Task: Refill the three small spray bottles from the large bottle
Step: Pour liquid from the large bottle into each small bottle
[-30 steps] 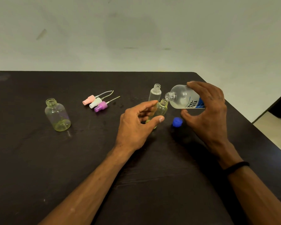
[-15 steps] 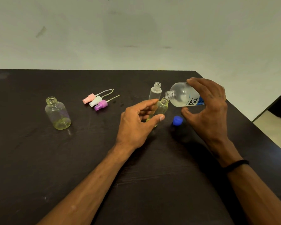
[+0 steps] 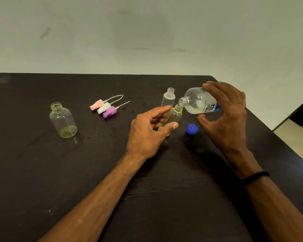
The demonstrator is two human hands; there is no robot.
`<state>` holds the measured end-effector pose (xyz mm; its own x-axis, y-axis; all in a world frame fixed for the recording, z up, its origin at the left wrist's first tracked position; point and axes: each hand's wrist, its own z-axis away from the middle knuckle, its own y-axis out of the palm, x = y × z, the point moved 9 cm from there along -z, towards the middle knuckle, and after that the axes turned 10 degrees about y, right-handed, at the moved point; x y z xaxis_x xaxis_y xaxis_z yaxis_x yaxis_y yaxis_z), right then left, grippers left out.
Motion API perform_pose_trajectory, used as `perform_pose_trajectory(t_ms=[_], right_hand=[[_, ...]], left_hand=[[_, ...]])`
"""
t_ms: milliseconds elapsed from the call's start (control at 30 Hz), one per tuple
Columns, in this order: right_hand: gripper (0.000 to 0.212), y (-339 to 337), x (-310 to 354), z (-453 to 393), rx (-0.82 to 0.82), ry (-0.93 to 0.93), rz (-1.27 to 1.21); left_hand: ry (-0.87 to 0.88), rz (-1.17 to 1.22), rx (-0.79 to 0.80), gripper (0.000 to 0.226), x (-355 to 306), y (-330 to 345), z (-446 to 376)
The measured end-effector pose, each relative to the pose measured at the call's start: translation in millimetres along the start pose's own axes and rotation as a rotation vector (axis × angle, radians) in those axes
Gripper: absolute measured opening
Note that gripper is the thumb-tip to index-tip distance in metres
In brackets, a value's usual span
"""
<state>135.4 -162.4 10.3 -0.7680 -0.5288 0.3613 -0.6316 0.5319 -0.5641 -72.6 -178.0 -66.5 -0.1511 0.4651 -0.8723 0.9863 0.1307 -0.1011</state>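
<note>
Large bottle (image 3: 198, 102): tipped nearly level, gripped round its body by the right hand (image 3: 226, 117), mouth just over the neck of the yellow bottle (image 3: 174, 117).
Yellow bottle: upright on the surface (image 3: 33, 172), steadied between thumb and fingers of the left hand (image 3: 147, 131). No stream can be made out.
Clear bottle (image 3: 168, 97): upright, uncapped, just behind the yellow one.
Squat bottle (image 3: 63, 120): uncapped, well apart at left.
Spray heads (image 3: 104, 107): three, pink, white and purple, lying together between the squat bottle and the pair.
Blue cap (image 3: 192, 128): on the surface below the large bottle.
Risk: wide mouth over narrow neck; a quick tilt would likely spill past the rim. A loose left grip could let the light bottle topple.
</note>
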Motion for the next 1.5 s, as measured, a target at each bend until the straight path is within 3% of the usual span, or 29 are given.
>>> perform_pose_trajectory(t_ms=[1500], right_hand=[[0.073,-1.5,6.0,0.6,-0.013,0.012,0.021]], left_hand=[[0.016,-0.013,0.001,0.056,-6.3,-1.9,1.3]])
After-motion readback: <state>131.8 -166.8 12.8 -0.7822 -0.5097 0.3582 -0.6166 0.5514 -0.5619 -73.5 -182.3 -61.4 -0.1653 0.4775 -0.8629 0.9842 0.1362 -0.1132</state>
